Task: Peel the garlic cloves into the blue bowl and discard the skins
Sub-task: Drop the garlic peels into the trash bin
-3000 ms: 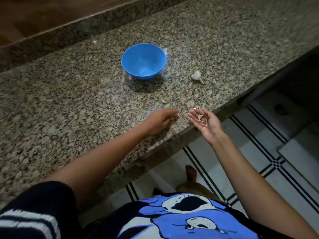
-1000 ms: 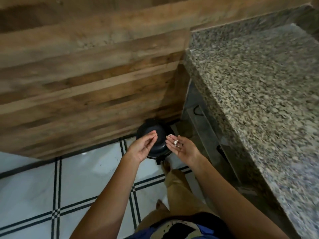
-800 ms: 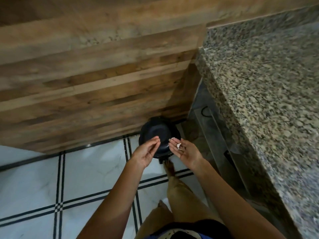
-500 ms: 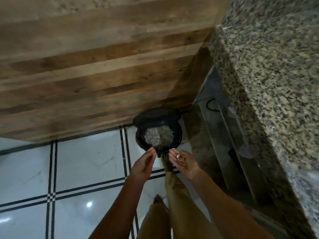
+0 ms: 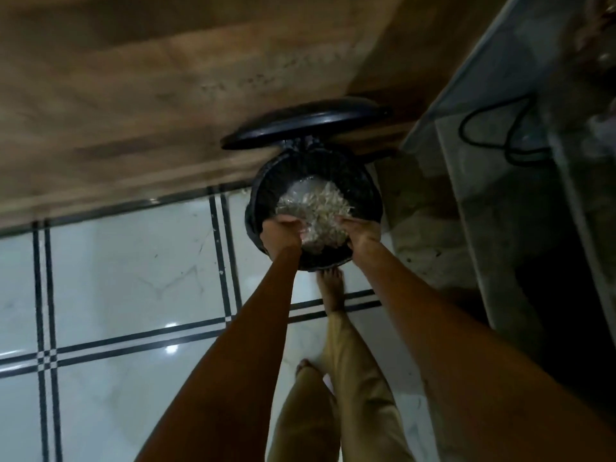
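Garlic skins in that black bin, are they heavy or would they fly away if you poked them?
Probably very light: the garlic skins look like thin, pale flakes piled loosely in the black bin, so a poke would likely scatter them. They seem curled and papery, so they would probably crumple, not stay stiff.

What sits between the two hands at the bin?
In the head view, a heap of pale papery scraps inside the open black bin shows between the left hand and the right hand.
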{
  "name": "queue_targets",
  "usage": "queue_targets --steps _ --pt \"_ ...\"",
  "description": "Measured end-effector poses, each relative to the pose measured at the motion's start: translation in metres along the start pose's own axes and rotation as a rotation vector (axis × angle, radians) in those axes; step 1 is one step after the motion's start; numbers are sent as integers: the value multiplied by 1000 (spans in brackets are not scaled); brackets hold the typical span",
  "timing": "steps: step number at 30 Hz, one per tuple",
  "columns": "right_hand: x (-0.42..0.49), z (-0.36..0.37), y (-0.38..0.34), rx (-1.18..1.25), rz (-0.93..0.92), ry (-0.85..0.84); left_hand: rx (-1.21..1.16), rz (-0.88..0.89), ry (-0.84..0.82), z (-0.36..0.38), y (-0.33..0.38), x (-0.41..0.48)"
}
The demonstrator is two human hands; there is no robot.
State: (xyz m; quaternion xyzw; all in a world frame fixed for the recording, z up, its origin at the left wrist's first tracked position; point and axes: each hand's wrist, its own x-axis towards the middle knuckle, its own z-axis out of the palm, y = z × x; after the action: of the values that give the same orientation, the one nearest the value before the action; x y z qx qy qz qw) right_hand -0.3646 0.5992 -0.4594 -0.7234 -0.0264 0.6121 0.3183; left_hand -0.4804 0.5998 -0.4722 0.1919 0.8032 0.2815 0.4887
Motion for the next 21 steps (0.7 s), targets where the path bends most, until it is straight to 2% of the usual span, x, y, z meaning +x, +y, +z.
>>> queue_targets --steps 2,3,5,7,9,11,14,16,21 --pt "2 -5 1 5 -23 81 135 73 50 0 6 -3" --pt "5 -6 0 -2 -47 86 210 145 14 -1 9 -7" --pt "5 -6 -3 -119 -113 -7 297 240 -122 -3 10 -5" --pt "1 -9 -5 -211 -131 -42 316 274 -146 -8 11 -6" --pt "-13 -11 -8 -207 -176 25 260 265 -82 -15 16 -13" --pt "-39 -13 -13 -143 -220 108 252 310 -128 -25 24 -29" --pt "-114 -25 -34 -131 -248 20 355 478 -196 -44 52 -80" --pt "-177 -46 -52 -139 -330 -20 330 576 -252 -60 79 -134" --pt "-354 -137 -80 -127 -780 -20 237 895 -461 -90 155 -303"
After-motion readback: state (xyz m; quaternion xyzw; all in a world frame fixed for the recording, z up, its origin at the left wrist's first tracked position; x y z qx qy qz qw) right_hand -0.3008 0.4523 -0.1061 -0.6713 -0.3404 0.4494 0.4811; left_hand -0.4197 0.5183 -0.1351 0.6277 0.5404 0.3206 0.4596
